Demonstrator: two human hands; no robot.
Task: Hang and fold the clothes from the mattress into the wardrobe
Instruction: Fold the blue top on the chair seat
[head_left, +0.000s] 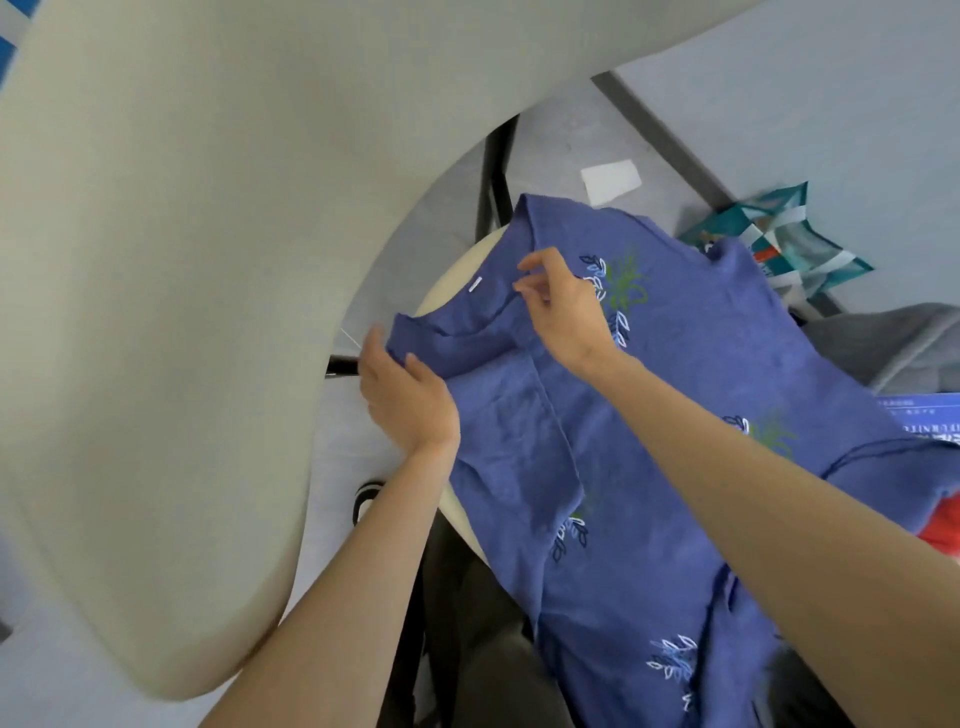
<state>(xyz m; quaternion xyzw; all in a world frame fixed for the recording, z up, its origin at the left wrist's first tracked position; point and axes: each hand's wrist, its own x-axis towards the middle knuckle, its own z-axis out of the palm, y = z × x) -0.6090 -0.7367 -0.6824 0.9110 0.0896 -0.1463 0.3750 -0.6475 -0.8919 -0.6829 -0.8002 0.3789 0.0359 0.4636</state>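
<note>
**Clearances and obstructions around the work surface**

- Left: beige padded panel (156, 312), very large, running from the top edge to the lower left. It closes off that whole side.
- Left gap: narrow strip of grey floor (337, 452) between the panel and the cream surface (452, 280). It is partly taken by a black bar (343, 366), a shoe (366, 499) and the left hand (405, 400), which grips the blue shirt (649, 467) at its shoulder edge.
- Centre: the shirt covers the cream surface, with open air above it.
- Far side: black frame leg (496, 176). The floor beyond is open except for a white paper (610, 182).
- Right: teal patterned bag (779, 234), grey garment (893, 343), blue printed box (919, 413) and red cloth (940, 530) crowd the shirt's right edge.
</note>
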